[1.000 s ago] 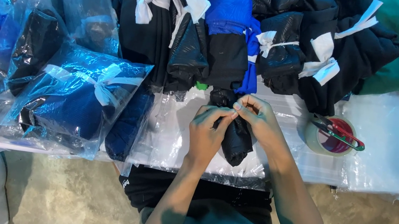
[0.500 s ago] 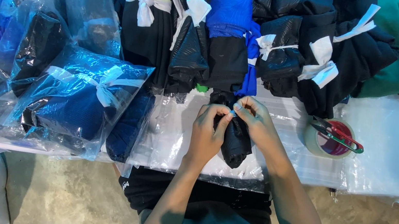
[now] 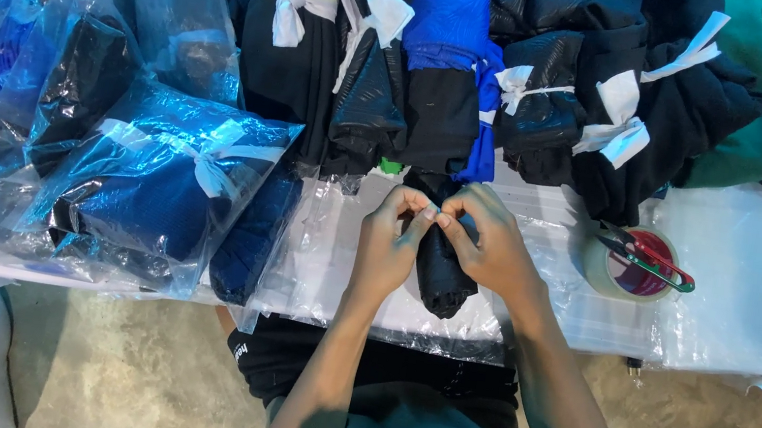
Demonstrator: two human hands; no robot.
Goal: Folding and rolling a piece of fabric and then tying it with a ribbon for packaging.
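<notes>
At frame centre, the left hand [image 3: 387, 245] and right hand [image 3: 486, 244] are both pinching the upper end of a black rolled garment [image 3: 445, 278], lying lengthwise on the worktop [image 3: 748, 286], its free end pointing toward the lower edge.

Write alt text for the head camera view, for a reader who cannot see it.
A person's left hand and right hand pinch the top of a rolled black cloth bundle on a clear plastic sheet. A tape roll lies right, bagged blue garments left.
</notes>
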